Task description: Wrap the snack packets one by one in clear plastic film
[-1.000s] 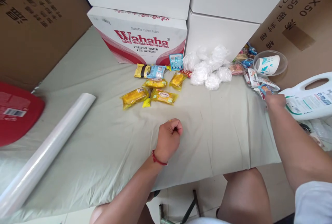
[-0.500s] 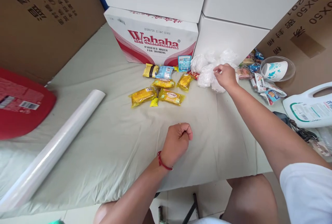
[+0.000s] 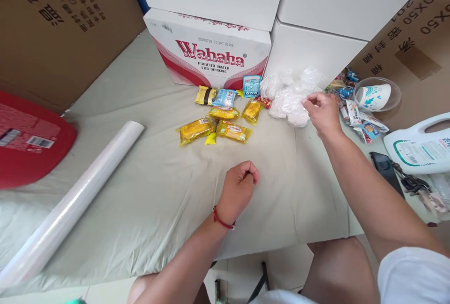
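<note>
My left hand (image 3: 238, 189), with a red cord bracelet (image 3: 222, 219) at the wrist, hangs over the cloth in a loose fist with nothing visible in it. My right hand (image 3: 322, 114) is at the right edge of a heap of crumpled clear plastic bags (image 3: 290, 97). Its thumb and forefinger come together there, and whether they pinch any plastic is not clear. Left of the heap lie several yellow-wrapped snacks (image 3: 234, 131), a blue packet (image 3: 224, 98), and a small blue pouch (image 3: 251, 86) leaning against the Wahaha carton (image 3: 211, 55).
A long roll of clear film (image 3: 77, 196) lies at left beside a red object (image 3: 31, 142). On the right are a paper cup (image 3: 374, 96) in a clear bowl, snack packets (image 3: 367, 125), a white jug (image 3: 420, 147), a phone (image 3: 386, 170) and keys. Cardboard boxes (image 3: 66, 32) flank the cloth-covered surface (image 3: 168, 191).
My right hand has moved right and slightly nearer, from over the bags to their right edge. The phone now shows more. My left hand has barely shifted.
</note>
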The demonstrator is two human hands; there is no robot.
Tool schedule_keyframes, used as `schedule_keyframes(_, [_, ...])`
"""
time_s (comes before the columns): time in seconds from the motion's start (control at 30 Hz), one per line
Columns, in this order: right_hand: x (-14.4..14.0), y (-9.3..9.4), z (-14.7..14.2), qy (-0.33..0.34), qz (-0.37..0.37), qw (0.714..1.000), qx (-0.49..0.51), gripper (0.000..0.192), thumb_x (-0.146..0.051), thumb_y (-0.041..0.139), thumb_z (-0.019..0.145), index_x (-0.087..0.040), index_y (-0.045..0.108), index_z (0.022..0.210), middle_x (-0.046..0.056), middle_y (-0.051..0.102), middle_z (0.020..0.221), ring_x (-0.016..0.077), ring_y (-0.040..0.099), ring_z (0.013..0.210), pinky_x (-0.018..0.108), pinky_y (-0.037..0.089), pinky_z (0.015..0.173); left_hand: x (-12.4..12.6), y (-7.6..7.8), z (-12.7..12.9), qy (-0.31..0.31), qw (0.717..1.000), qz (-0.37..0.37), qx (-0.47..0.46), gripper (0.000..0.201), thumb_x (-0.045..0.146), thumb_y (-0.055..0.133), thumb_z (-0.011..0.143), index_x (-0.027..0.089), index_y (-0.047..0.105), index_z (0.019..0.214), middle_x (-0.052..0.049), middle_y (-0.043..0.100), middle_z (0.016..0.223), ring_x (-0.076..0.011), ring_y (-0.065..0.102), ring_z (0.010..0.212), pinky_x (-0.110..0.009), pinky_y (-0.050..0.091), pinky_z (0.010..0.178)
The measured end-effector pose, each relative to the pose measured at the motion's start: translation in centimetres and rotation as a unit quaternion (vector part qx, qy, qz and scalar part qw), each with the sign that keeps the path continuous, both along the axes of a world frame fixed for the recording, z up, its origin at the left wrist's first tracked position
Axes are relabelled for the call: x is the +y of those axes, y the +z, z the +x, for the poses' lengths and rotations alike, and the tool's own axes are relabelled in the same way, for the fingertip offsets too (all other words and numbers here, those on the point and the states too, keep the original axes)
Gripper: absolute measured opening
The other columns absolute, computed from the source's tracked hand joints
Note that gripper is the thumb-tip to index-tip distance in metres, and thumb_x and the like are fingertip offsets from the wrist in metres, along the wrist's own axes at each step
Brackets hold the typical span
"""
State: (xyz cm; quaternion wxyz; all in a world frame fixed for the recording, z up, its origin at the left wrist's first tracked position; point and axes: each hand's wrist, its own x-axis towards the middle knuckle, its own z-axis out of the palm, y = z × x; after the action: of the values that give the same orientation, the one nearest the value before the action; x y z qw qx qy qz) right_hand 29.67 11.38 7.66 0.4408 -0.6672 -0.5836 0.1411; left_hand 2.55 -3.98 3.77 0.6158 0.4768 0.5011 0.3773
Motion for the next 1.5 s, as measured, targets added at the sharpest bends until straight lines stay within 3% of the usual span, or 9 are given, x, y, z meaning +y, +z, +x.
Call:
schedule_keyframes(0.13, [-7.9,-0.6,-2.9,0.098,-0.128,0.937,0.311,0.024,-0.04,0.084,0.072,-0.023,0.071,0.082,-0.005,0.056,0.066,0.0072,0.032,0.048,0.024,0.025,0.046,0.1,0.2,0.6,0.044,0.993,-0.07,-0.086,0.012,0.032,0.061,0.081,0.021,0.061,0.087,0.002,0.06,0.077,-0.0107,0.049,0.061,-0.023,0.033,0.051])
schedule_keyframes(0.33, [-14.7,-3.9,-6.9,0.163,-0.171,0.884,0.403,0.027,-0.046,0.086,0.075,-0.024,0.079,0.088,-0.001,0.065,0.067,0.0133,0.053,0.057,0.028,0.042,0.053,-0.7,0.5,1.5,-0.012,0.997,-0.027,-0.077,0.05,0.046,0.077,0.08,0.021,0.064,0.121,-0.008,0.066,0.117,-0.012,0.061,0.078,-0.024,0.046,0.064])
schedule_keyframes(0.47, [-15.1,-4.7,-7.8,0.124,-0.137,0.874,0.45,0.022,-0.044,0.086,0.075,-0.026,0.079,0.086,0.002,0.073,0.086,0.0163,0.061,0.073,0.031,0.049,0.068,-1.1,-0.3,2.1,-0.036,0.997,-0.027,-0.06,0.031,0.036,0.078,0.079,0.017,0.072,0.102,-0.006,0.071,0.1,-0.0142,0.063,0.083,-0.027,0.051,0.08])
schedule_keyframes(0.63, [-15.3,-4.7,-7.6,0.135,-0.145,0.833,0.517,0.021,-0.043,0.087,0.072,-0.028,0.08,0.085,0.003,0.075,0.099,0.0192,0.065,0.085,0.032,0.051,0.076,-0.8,-1.1,3.0,0.016,0.996,-0.03,-0.083,0.046,0.04,0.079,0.079,0.019,0.068,0.118,-0.006,0.069,0.11,-0.0122,0.062,0.079,-0.025,0.05,0.069])
schedule_keyframes(0.8, [-15.1,-5.2,-7.3,0.112,-0.16,0.816,0.544,0.021,-0.032,0.087,0.07,-0.029,0.078,0.088,0.003,0.075,0.107,0.0216,0.066,0.094,0.033,0.053,0.08,-0.5,-0.5,3.4,0.057,0.993,-0.038,-0.093,0.024,0.034,0.079,0.076,0.017,0.069,0.089,0.0,0.066,0.079,-0.009,0.055,0.064,-0.023,0.047,0.062])
schedule_keyframes(0.9, [-14.7,-5.3,-7.5,0.089,-0.15,0.798,0.576,0.025,-0.05,0.077,0.084,-0.027,0.076,0.095,0.004,0.074,0.102,0.0212,0.066,0.094,0.033,0.054,0.08,-0.3,-0.3,3.1,0.098,0.993,-0.018,-0.065,0.018,0.032,0.077,0.076,0.018,0.068,0.082,0.001,0.066,0.075,-0.0088,0.054,0.062,-0.022,0.045,0.059])
schedule_keyframes(1.17, [-14.5,-5.4,-8.3,0.089,-0.167,0.837,0.513,0.032,-0.034,0.095,0.067,-0.024,0.076,0.09,-0.001,0.068,0.084,0.0128,0.06,0.078,0.024,0.051,0.07,0.2,-0.6,2.4,0.138,0.988,-0.006,-0.062,0.025,0.033,0.078,0.074,0.018,0.067,0.091,0.0,0.067,0.083,-0.0103,0.057,0.069,-0.023,0.047,0.065])
schedule_keyframes(1.37, [-14.8,-5.5,-7.9,0.098,-0.154,0.828,0.53,0.026,-0.036,0.092,0.072,-0.026,0.076,0.09,-0.002,0.068,0.086,0.0115,0.06,0.077,0.023,0.05,0.068,0.4,-0.5,2.5,0.027,0.994,-0.034,-0.103,0.038,0.053,0.064,0.089,0.016,0.068,0.081,0.0,0.061,0.068,-0.0097,0.051,0.06,-0.024,0.036,0.056])
schedule_keyframes(1.5, [-14.6,-5.6,-7.9,0.115,-0.127,0.85,0.499,0.022,-0.035,0.09,0.075,-0.025,0.076,0.089,-0.002,0.066,0.082,0.012,0.058,0.075,0.024,0.047,0.068,0.6,-0.5,2.9,0.033,0.989,-0.042,-0.135,0.04,0.055,0.07,0.085,0.016,0.066,0.074,0.002,0.056,0.061,-0.0088,0.046,0.057,-0.024,0.032,0.054])
